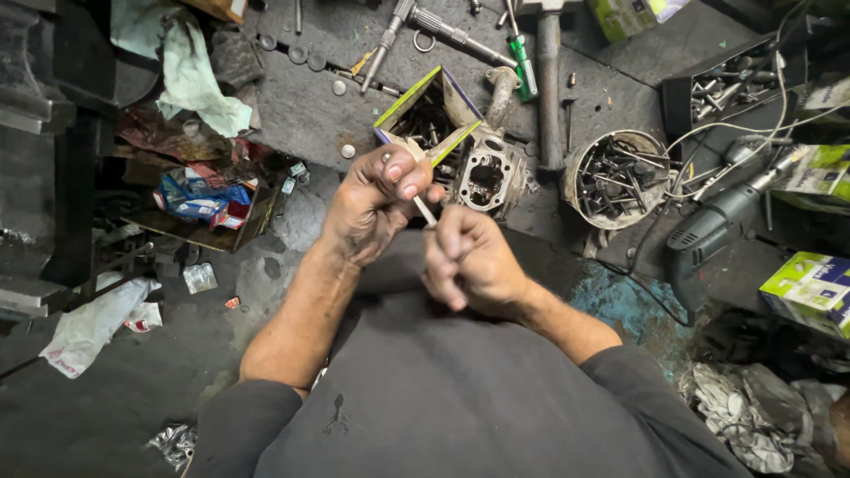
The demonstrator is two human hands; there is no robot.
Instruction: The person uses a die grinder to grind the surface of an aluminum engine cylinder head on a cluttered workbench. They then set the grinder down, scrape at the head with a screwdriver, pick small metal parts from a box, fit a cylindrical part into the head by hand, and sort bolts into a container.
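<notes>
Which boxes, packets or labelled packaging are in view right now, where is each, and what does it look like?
Open small carton: just beyond the left hand, green-yellow and purple flaps, dark metal parts inside.
Green-and-white box: right edge, blue patch on one face.
Green-and-white box: right edge, behind the power drill.
Green box: top edge, partly cut off.
Blue-and-red packets: left, crumpled, in a dark tray.
White plastic bag: lower left floor, red print.

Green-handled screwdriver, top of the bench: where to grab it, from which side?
Grip the green handle, coming from above with fingers across its width. The screwdriver lies flat on the bench, handle end nearer the person, thicker than the thin shaft.
</notes>
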